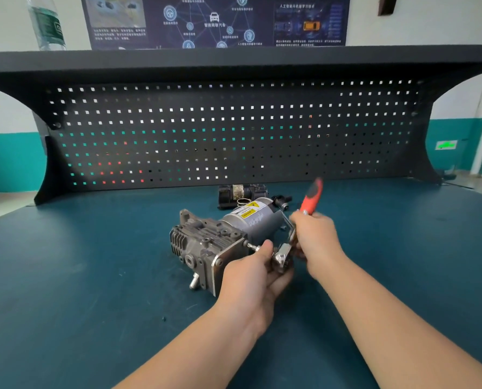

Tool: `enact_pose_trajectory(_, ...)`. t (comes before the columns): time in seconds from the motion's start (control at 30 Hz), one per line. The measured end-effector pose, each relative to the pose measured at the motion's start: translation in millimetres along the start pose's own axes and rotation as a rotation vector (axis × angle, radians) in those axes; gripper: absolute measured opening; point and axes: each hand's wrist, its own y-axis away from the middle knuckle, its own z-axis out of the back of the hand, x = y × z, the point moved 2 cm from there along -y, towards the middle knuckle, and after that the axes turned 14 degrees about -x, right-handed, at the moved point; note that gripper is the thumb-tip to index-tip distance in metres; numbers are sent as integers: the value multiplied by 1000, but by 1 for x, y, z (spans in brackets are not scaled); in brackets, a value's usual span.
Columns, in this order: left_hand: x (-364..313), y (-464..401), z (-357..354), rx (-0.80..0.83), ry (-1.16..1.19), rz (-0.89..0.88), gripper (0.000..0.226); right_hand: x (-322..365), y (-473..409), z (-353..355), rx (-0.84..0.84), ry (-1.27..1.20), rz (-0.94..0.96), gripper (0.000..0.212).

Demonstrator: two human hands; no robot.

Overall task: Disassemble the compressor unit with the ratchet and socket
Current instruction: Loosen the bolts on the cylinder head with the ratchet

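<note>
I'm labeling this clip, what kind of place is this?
Probably an automotive training workshop: a workbench backed by a black pegboard, a car-technology poster on the wall, and a compressor unit under a ratchet.

"WARNING" label [250, 210] on compressor [220, 240]

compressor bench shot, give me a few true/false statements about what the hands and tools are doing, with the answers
1. The right hand grips the ratchet by its red handle. True.
2. The compressor unit hangs on the pegboard. False: it lies on the blue bench top.
3. The left hand holds the ratchet's metal head, close to the compressor's end plate. True.
4. A yellow warning label sits on the compressor's grey cylinder. True.
5. The water bottle stands on the bench beside the compressor. False: it stands on the shelf above the pegboard.
</note>
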Motion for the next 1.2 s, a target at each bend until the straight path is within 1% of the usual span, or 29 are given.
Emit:
enact_pose_trajectory(0.03,0,1,0,0,-2,-6,20,-7,-1,-1,48,-9,-184,17)
enact_pose_trajectory(0.07,0,1,0,-2,-5,-13,20,-10,-1,-2,68,-19,-262,15)
enact_pose_trajectory(0.1,0,1,-1,-4,-9,-19,19,-11,-2,-3,62,-16,-226,14)
enact_pose_trajectory(0.13,0,1,-1,-5,-15,-25,19,-8,-2,-3,33,-21,-98,14)
enact_pose_trajectory(0.23,0,-1,-1,2,-41,-45,18,15,11,2,-69,-86,465,26)
enact_pose_trajectory(0.3,-1,-2,0,32,-50,-50,18,26,28,6,-21,-110,796,29)
enact_pose_trajectory(0.37,-2,-2,0,63,-43,-42,17,28,39,8,42,-103,992,27)
enact_pose_trajectory(0.4,-2,-3,0,63,-39,-37,16,28,41,7,50,-109,1017,27)
enact_pose_trajectory(0.43,-2,-4,-1,54,-36,-32,16,27,39,6,30,-113,993,29)
enact_pose_trajectory(0.47,-2,-4,-1,38,-35,-27,15,25,34,4,-14,-108,920,30)
enact_pose_trajectory(0.5,-2,-5,-1,22,-35,-23,15,22,26,3,-62,-84,796,30)
enact_pose_trajectory(0.53,-2,-5,-2,9,-37,-19,14,17,16,1,-86,-39,613,26)
enact_pose_trajectory(0.57,-2,-5,-2,2,-41,-20,12,10,7,0,-78,5,387,18)
enact_pose_trajectory(0.6,-2,-4,-2,-2,-43,-23,11,1,-1,-1,-42,35,149,9)
enact_pose_trajectory(0.63,-3,-3,-2,-5,-46,-27,10,-5,-3,-1,-3,56,-41,4)
enact_pose_trajectory(0.67,-3,-2,-2,-9,-48,-29,10,-7,-3,-1,9,54,-127,5)
enact_pose_trajectory(0.7,-3,-2,-1,-12,-52,-31,10,-6,-4,-1,0,49,-88,5)
enact_pose_trajectory(0.73,-2,-2,-1,-12,-59,-32,10,-2,-2,-2,-25,48,55,10)
enact_pose_trajectory(0.8,-2,-2,-1,-5,-77,-37,12,13,8,0,-85,-25,458,24)
enact_pose_trajectory(0.83,-2,-2,0,4,-83,-41,12,21,18,3,-73,-64,652,28)
enact_pose_trajectory(0.9,-3,-2,1,33,-88,-45,16,29,36,6,26,-106,990,30)
enact_pose_trajectory(0.93,-3,-2,1,44,-89,-46,18,28,41,6,67,-106,1097,30)
enact_pose_trajectory(0.97,-4,-2,1,47,-87,-43,20,28,43,6,79,-106,1138,30)
enact_pose_trajectory(1.0,-4,-2,1,42,-81,-35,21,27,40,6,57,-109,1108,31)
enact_pose_trajectory(1.03,-4,-2,0,31,-76,-30,21,26,35,4,8,-101,1022,32)
enact_pose_trajectory(1.07,-4,-2,0,20,-78,-27,21,24,26,3,-46,-73,885,31)
enact_pose_trajectory(1.1,-4,-2,-1,13,-86,-26,21,20,16,2,-78,-16,694,28)
enact_pose_trajectory(1.13,-5,-1,-1,9,-94,-25,20,14,6,2,-67,49,450,23)
enact_pose_trajectory(1.2,-5,0,-2,10,-100,-20,18,-1,-4,2,51,121,-27,15)
